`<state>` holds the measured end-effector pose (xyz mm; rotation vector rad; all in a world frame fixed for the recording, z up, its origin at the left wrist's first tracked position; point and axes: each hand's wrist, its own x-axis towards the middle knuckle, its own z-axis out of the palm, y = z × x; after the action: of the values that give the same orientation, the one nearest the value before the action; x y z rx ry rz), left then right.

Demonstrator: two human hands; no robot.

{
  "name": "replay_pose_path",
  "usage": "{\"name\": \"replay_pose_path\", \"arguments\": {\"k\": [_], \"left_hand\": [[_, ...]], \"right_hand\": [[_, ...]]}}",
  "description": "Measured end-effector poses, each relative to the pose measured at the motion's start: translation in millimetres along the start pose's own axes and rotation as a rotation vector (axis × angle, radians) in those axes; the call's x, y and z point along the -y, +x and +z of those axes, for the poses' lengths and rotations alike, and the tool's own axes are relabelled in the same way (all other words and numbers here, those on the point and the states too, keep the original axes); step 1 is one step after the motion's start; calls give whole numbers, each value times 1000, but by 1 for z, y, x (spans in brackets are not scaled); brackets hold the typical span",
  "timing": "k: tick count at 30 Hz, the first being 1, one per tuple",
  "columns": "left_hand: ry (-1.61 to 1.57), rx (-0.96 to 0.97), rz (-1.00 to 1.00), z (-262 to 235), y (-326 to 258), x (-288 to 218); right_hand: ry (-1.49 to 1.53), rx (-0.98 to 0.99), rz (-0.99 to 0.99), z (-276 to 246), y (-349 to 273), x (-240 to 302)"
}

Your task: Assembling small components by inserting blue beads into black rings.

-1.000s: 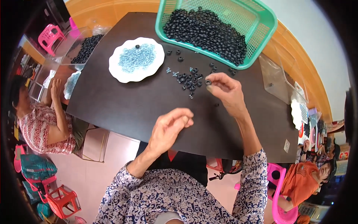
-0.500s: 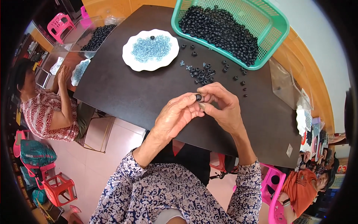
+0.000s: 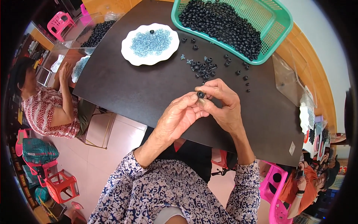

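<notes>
Tabletop layout
Basket (image 3: 278, 28) at one o'clock, plate (image 3: 128, 52) at eleven, loose rings (image 3: 205, 67) between them on the tabletop (image 3: 141, 89); hands (image 3: 203, 106) at centre.

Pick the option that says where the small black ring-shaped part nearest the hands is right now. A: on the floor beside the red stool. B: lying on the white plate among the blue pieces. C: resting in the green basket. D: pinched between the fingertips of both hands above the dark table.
D: the small black ring-shaped part sits pinched between the fingertips of the left hand and the right hand, held over the dark table.
</notes>
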<state>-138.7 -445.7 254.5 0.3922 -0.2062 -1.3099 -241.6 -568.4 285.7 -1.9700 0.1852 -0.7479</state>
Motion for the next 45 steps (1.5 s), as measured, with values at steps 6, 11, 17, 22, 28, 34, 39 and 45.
{"name": "replay_pose_path", "arguments": {"k": [6,11,17,22,28,34,39,45], "left_hand": [[-70,61,24,-11,1,6],[70,-9,67,-14,-2,4],[180,-89,-87,-15,15,3],[926,196,26,1,-29,-10],[1738,-676,1008,-31,-77,-124],[1539,-453,965,-41,-74,-108],[1304,-399,863,-48,-63,-85],[1053,-332,671,-47,-46,-74]], "right_hand": [[-46,49,77,-2,-4,5],[-96,56,54,1,-5,11],[-262,-183,190,6,7,-3],[-302,137,19,31,57,17],[-344,148,-157,75,103,19],[-572,277,-255,88,152,-26],[-754,359,-311,97,159,-39],[-852,400,-249,99,164,-43]]}}
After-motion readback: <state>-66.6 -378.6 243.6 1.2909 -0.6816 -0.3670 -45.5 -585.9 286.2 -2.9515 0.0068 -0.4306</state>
